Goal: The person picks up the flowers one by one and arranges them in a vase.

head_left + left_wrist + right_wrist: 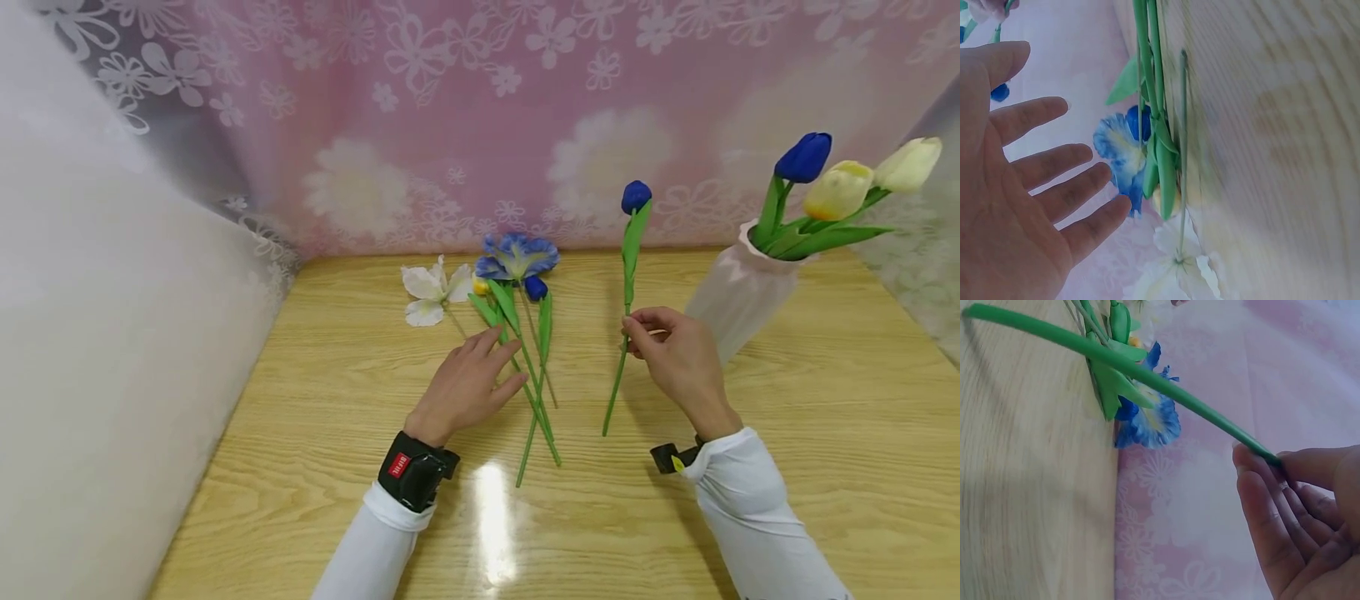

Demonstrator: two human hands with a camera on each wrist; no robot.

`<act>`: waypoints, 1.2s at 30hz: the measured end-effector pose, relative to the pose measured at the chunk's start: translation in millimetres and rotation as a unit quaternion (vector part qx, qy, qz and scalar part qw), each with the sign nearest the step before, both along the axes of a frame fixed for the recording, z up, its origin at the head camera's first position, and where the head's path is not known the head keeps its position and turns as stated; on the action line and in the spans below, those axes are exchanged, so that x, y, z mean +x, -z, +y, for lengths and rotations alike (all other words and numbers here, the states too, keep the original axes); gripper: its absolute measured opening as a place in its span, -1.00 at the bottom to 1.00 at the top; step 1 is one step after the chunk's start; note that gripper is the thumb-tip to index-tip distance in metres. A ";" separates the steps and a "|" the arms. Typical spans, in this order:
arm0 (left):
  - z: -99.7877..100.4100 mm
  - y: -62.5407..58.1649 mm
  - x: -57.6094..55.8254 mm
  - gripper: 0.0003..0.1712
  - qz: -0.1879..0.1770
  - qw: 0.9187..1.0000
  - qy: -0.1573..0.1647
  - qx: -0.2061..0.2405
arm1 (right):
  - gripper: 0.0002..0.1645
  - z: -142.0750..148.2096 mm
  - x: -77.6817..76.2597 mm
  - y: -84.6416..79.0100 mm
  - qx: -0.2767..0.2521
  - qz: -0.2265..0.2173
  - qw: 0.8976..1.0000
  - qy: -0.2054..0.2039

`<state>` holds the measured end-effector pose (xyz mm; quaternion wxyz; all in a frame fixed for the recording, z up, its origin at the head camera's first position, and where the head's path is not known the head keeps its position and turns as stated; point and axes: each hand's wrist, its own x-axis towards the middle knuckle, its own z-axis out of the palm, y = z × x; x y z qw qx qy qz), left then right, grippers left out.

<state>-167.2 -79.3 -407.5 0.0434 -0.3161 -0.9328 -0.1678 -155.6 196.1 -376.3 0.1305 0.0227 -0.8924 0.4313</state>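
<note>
In the head view my right hand [678, 354] pinches the green stem of a blue tulip [636, 198] between thumb and fingertips, bloom up. The right wrist view shows the lower stem [1141, 374] running out from those fingertips. My left hand [471, 382] hovers over the flowers on the table, fingers spread and holding nothing. Beneath and beside it lie a white flower [426, 290], a blue iris-like flower [517, 257], another blue tulip [536, 288] and a yellow bloom [481, 286] partly hidden by leaves. Their green stems [536, 408] cross on the table.
A pale ribbed vase [738, 287] stands right of my right hand, holding a blue tulip [804, 158] and two cream tulips [838, 192]. A pink floral curtain [465, 125] hangs behind the wooden table [300, 467]. A white wall-like surface [112, 333] borders the left side.
</note>
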 end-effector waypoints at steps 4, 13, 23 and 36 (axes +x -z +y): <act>7.0 -2.5 -0.6 -0.42 -0.005 1.000 0.006 -0.003 | -0.65 2.8 3.5 -3.6 0.008 0.020 1.000 0.006; 21.9 -8.1 -3.0 -0.40 -0.006 1.000 0.026 -0.013 | -0.73 11.2 7.7 -12.0 0.008 0.106 0.994 0.018; 40.1 -16.9 -5.0 -0.40 0.008 0.999 0.046 -0.024 | -0.89 29.0 14.1 -37.2 0.006 0.283 0.959 0.016; 61.3 -24.8 -5.8 -0.38 0.014 0.997 0.080 -0.011 | -0.83 47.4 23.0 -73.5 -0.016 0.369 0.924 0.103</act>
